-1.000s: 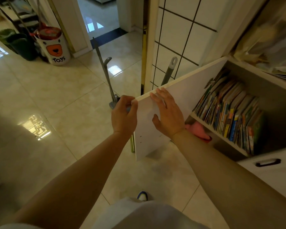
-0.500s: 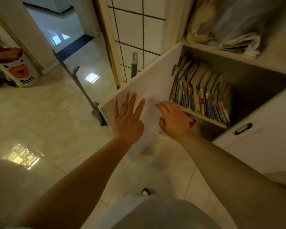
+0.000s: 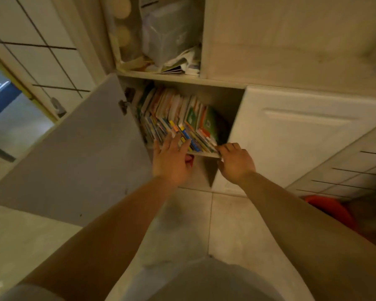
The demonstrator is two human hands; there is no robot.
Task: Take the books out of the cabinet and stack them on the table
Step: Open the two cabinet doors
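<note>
White-painted wooden cabinet point(image 3: 204, 83) fills the upper half of the head camera's view, the only view there is. Its pale grey door point(image 3: 78, 157) stands swung wide open toward nine o'clock, showing a single shelf point(image 3: 204, 153).

On that shelf, just above centre, stands a tight row of thin, brightly coloured children's books point(image 3: 178, 120). Their spines lean toward three o'clock. They are blurred and too closely packed to count; there are roughly a dozen or more. No book has left the shelf, and no table is in view.

Two bare hands reach in from six o'clock. The left hand point(image 3: 172, 161) has its fingers spread and straight, with the tips touching the lower spines near the middle of the row. The right hand point(image 3: 237, 164) is curled at the shelf's front edge, at the row's three o'clock end. Whether it pinches the last book or only the shelf edge cannot be told.

One compartment above, at twelve o'clock, holds a loose heap of papers and clear plastic bags point(image 3: 172, 40). One closed white panelled door point(image 3: 302, 135) lies at three o'clock, and one orange-red object point(image 3: 332, 209) sits on the tiled floor at four o'clock.

To do this step well, the hands would likely close on both ends of a small batch, press the books together, and draw them straight out. Because the row leans, the remaining books may topple sideways.
</note>
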